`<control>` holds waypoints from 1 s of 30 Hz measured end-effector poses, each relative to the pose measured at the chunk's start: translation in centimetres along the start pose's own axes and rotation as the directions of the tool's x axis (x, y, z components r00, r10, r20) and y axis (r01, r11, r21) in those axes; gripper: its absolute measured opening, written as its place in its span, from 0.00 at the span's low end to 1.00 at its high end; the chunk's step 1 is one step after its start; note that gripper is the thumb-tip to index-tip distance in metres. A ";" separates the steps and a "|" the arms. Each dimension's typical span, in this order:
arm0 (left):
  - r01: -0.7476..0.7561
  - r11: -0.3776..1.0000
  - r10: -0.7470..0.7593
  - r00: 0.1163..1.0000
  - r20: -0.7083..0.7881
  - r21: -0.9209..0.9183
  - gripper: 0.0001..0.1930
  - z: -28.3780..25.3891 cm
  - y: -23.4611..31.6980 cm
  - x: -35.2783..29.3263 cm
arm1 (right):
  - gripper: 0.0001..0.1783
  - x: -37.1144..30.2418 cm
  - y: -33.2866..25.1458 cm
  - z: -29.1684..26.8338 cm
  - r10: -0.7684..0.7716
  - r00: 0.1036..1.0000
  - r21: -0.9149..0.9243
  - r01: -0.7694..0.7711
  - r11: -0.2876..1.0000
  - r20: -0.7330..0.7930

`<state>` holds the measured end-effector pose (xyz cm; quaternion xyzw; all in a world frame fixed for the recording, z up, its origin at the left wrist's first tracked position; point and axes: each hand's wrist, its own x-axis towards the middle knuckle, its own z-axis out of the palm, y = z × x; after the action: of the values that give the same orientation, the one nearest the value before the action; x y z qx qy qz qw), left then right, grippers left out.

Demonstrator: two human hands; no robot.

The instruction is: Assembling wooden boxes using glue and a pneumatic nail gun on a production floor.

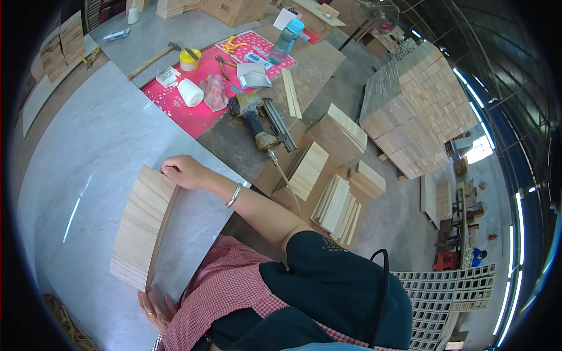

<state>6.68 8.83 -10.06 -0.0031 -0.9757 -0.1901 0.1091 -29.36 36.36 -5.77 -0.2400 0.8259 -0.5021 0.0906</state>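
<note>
A stack of thin pale wooden boards (142, 225) lies on the smooth grey-white tabletop (76, 175), its layered edges showing at the lower end. My right hand (184, 171), with a bracelet at the wrist, is closed at the upper corner of the stack, fingers curled against the wood. At the opposite end my left hand (153, 310) rests by the lower corner. Its fingers are stretched out and touch the edge of the boards; part of this hand is hidden by the checked sleeve.
A nail gun (257, 123) with a hose lies beyond my right arm. Near it, a pink mat (199, 117) holds a white bottle, yellow tape, pliers and a blue-lidded bottle (287, 41). A hammer (153, 60) lies behind. Cut boards (336, 202) and a wrapped wood pallet (410, 105) stand right.
</note>
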 end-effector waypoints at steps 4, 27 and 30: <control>-0.009 1.000 0.009 1.000 -0.020 -0.008 0.32 0.3 -0.6 -0.3 | 0.07 0.0 0.4 -2.1 0.124 0.960 0.056 -0.143 0.988 0.251; 0.012 0.959 -0.033 0.997 -0.072 -0.283 0.14 -3.1 2.5 5.6 | 0.14 -3.5 -0.7 -5.6 0.188 0.934 -0.459 -0.029 0.888 0.305; 0.400 0.610 -0.505 0.862 0.054 -0.684 0.14 -4.5 0.6 6.0 | 0.13 -3.9 1.5 -5.6 0.132 0.972 -0.410 -0.043 0.911 0.193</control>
<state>1.76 7.47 -4.49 0.2182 -0.7968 -0.5508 0.1189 -28.62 43.25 -4.76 -0.2693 0.9066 -0.2877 0.1510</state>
